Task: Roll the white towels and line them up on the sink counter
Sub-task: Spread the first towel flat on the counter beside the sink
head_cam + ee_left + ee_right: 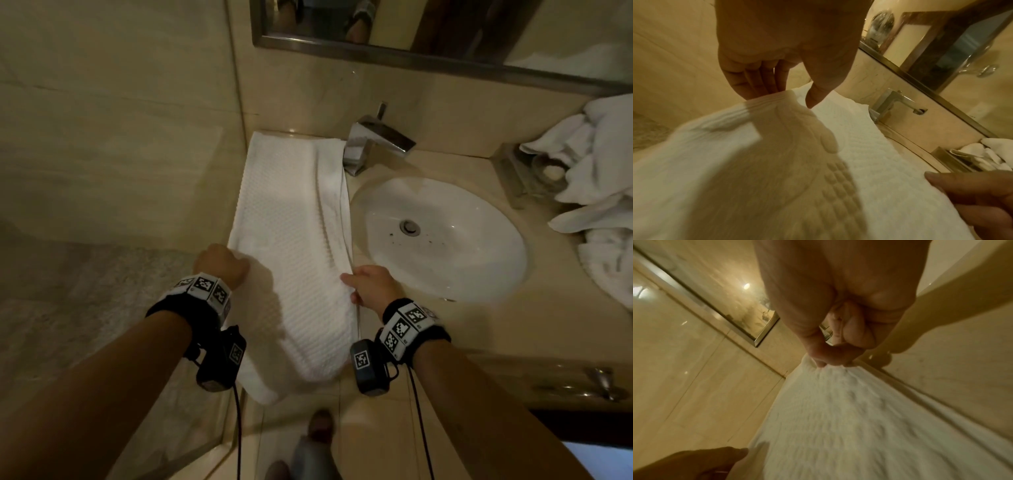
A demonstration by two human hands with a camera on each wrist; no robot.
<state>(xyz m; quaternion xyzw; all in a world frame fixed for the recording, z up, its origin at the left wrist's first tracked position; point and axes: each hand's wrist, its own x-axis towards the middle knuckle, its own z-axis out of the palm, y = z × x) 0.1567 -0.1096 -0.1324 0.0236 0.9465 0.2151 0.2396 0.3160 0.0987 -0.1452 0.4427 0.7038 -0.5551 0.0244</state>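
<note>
A white waffle-textured towel lies folded lengthwise on the beige sink counter, left of the basin. Its near end hangs over the counter's front edge. My left hand holds the towel's left edge; in the left wrist view the towel edge is lifted between my left hand's fingers and thumb. My right hand pinches the right edge, and the right wrist view shows my right hand's thumb and curled forefinger bunching the towel. A loose pile of white towels sits at the counter's right end.
The white basin and chrome faucet lie right of the towel. A tiled wall borders its left side, with a mirror above. A soap dish stands beside the pile. Floor and my shoe are below.
</note>
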